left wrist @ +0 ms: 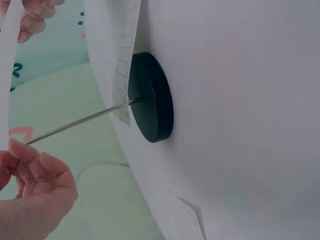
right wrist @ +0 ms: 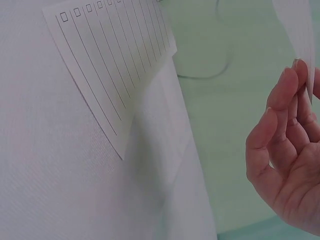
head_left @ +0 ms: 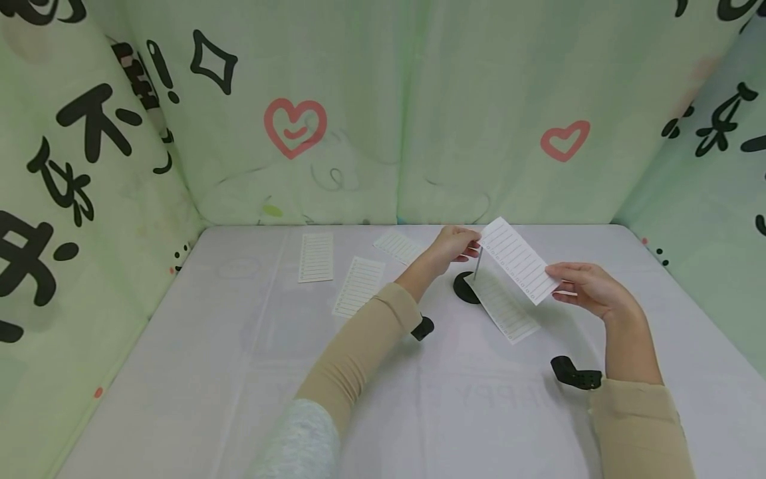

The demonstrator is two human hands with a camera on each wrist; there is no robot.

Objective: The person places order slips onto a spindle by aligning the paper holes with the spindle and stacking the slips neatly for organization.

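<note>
My left hand [head_left: 450, 251] pinches one end of a white lined checklist slip [head_left: 519, 261], and my right hand [head_left: 589, 287] pinches its opposite corner. The slip is held aloft, tilted down to the right. Beneath it stands a bill spike with a round black base [left wrist: 162, 100] and a thin metal rod [left wrist: 75, 123]. In the left wrist view the rod's upper end meets the left fingertips and the held slip's edge, its tip hidden there. Another lined slip [head_left: 505, 313] is threaded low on the rod, just above the base, by its checkbox end.
Three more lined slips lie left of the spike: one upright [head_left: 316, 258], one slanted [head_left: 358, 287] partly behind the left forearm, one farther back [head_left: 396, 246]. A white cloth covers the table [head_left: 197, 386]. Green printed curtains [head_left: 467, 113] enclose the back and sides.
</note>
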